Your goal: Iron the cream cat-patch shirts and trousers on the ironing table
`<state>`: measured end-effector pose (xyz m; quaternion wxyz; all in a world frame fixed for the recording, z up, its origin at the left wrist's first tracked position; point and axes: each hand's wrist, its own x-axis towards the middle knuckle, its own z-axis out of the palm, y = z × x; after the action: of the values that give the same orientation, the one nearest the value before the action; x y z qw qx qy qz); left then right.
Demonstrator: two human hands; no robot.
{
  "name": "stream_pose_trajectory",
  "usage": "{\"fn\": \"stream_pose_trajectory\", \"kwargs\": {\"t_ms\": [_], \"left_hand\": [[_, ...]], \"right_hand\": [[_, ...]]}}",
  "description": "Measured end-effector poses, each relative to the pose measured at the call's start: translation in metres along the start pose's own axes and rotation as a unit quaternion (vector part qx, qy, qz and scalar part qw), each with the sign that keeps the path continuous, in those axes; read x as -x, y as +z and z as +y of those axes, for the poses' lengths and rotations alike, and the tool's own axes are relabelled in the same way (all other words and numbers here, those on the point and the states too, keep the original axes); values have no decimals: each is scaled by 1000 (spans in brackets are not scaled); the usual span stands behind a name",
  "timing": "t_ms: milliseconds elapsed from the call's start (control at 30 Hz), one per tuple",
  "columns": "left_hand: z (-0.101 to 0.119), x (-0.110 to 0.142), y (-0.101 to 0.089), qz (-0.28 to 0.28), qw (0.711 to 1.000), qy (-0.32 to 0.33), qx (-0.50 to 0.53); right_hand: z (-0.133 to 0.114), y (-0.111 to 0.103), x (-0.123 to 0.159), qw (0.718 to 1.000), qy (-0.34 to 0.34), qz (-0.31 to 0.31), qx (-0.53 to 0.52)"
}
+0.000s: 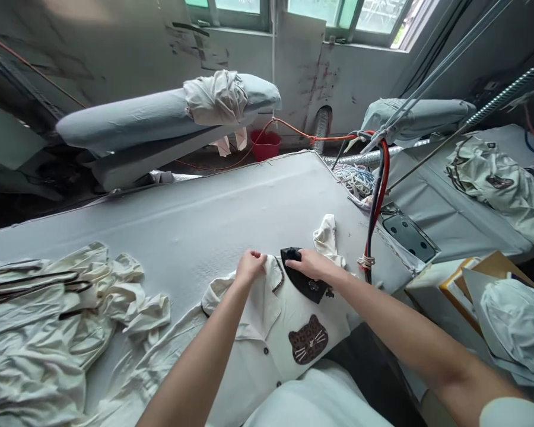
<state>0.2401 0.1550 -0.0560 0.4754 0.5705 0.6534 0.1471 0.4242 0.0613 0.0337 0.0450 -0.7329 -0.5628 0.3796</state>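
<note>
A cream button-front shirt (pixel 249 314) with dark-piped collar edges and a brown cat-face patch (pixel 309 339) lies spread at the near edge of the table. My left hand (pixel 250 265) pinches the shirt near its collar, fingers closed on the cloth. My right hand (pixel 306 263) is wrapped round the handle of a black iron (pixel 309 284), which rests on the shirt beside the collar, above the patch. One cream sleeve (pixel 326 234) sticks out beyond the iron on the far side.
More cream garments with dark piping (pixel 71 320) are heaped at the left of the pale table (pixel 196 213). Red and black cables (pixel 376 207) hang at the right. Padded pressing arms (pixel 137 115) and a red bucket (pixel 266 145) stand behind. Boxes (pixel 476 290) are at right.
</note>
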Motion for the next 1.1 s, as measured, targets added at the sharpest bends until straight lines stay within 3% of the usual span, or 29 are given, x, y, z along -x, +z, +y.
{"fn": "stream_pose_trajectory", "kwargs": {"t_ms": [100, 233, 300, 367, 433, 500, 567, 600, 667, 733, 800, 867, 967, 1100], "left_hand": [[-2, -6, -11, -32, 999, 19, -38], [8, -17, -15, -83, 993, 48, -75], [13, -18, -14, -95, 990, 60, -85], [11, -10, -18, -94, 989, 73, -87], [-1, 7, -31, -48, 990, 106, -83], [-24, 31, -50, 84, 981, 140, -101], [-51, 53, -71, 213, 958, 117, -155], [-63, 62, -81, 236, 949, 88, -188], [-80, 72, -96, 207, 949, 30, -236], [-86, 71, -105, 169, 952, 22, -255], [-83, 63, -111, 156, 951, 29, -266], [-80, 53, -118, 135, 953, 54, -266], [-81, 36, -134, 90, 947, 174, -255], [-81, 9, -159, -120, 873, 341, -328]], "right_hand": [[-7, 8, 26, 1000, -7, 4, -14], [-35, 56, 55, 999, -8, -39, -14], [-48, 78, 55, 998, 12, -57, 6], [-55, 85, 43, 999, 17, -40, -2], [-56, 75, 22, 999, 17, 15, -29], [-55, 53, -6, 998, 28, 48, -38], [-58, 30, -32, 1000, 6, 16, -24], [-61, 23, -41, 999, -24, -28, -6], [-75, 18, -53, 984, -114, -117, 66], [-96, 30, -57, 954, -192, -163, 160], [-122, 50, -60, 933, -239, -149, 226], [-144, 67, -63, 930, -244, -127, 243], [-156, 74, -58, 939, -196, -135, 249], [-136, 70, -16, 960, -133, -149, 194]]}}
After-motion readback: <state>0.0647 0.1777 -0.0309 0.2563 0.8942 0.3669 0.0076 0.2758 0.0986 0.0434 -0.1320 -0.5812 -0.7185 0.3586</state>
